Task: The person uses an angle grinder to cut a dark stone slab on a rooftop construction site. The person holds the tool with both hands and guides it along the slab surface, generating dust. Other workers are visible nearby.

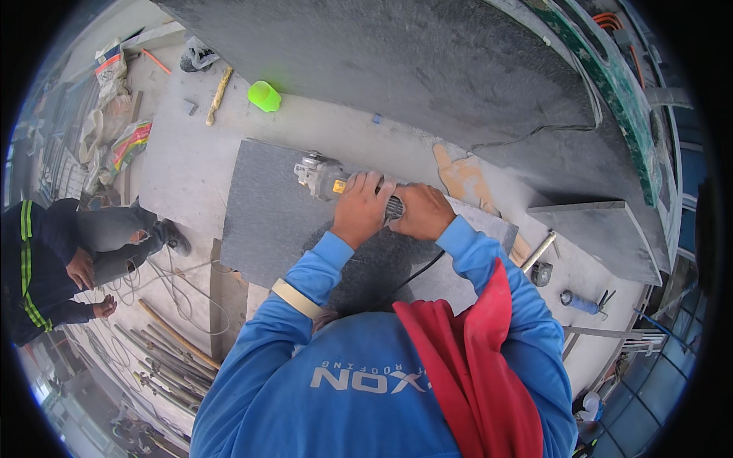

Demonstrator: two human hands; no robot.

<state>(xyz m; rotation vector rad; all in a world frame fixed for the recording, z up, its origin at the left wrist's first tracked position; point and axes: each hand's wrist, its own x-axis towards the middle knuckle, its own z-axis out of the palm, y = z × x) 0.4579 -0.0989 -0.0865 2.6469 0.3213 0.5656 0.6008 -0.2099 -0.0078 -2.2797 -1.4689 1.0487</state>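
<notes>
Soft, bright, diffuse light is falling across the pale floor (179, 179) around the angle grinder (324, 179); whitish glare is washing out the rim far left of the grinder; a soft shadow is lying right of it, along the lower edge of the large grey slab (397, 69); above-left of it, the lime-green cup (264, 96) is tinting that slab green; fisheye distortion is bending outer edges, black is filling the corners, and detail far below-left of the grinder is blurring.

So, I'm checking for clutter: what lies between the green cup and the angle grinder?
The head view shows bare pale floor, then the far edge of the dark slab, between the green cup and the angle grinder.
</notes>
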